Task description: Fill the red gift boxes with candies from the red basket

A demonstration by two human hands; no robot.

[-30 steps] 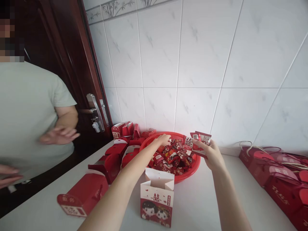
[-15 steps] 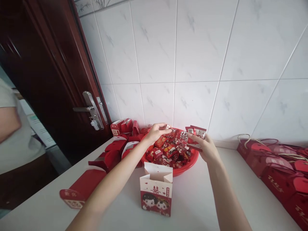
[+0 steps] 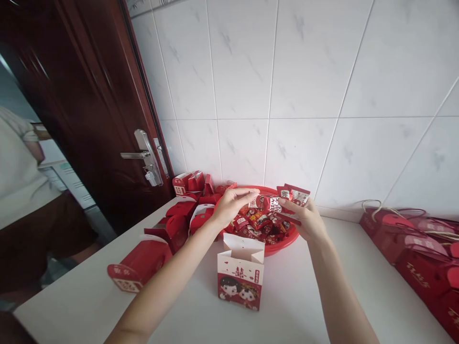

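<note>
Above a red plastic basket (image 3: pixel 283 248) full of wrapped candies (image 3: pixel 258 222), my two hands are close together. My left hand (image 3: pixel 232 203) pinches a small red-and-white candy packet (image 3: pixel 255 201) between thumb and fingers. In my right hand (image 3: pixel 306 217) are several red-and-white candy packets (image 3: pixel 297 195), fanned out, one of them pointing toward the left hand. In front of the basket stands an open paper candy box (image 3: pixel 239 282), upright, white above and red below, with two cartoon figures on its face. Its inside bottom is hidden.
Several red boxes (image 3: pixel 145 263) line the table's left side back to the wall. Red gift bags (image 3: pixel 405 248) with rope handles stand at the right. A dark door (image 3: pixel 107 95) and a person (image 3: pixel 25 177) are at the left. White tiles (image 3: pixel 301 71) rise behind the table.
My left hand has moved toward the right hand, with a packet now showing at its fingertips. The right hand keeps its packets. The view has shifted slightly, and the person at left has moved.
</note>
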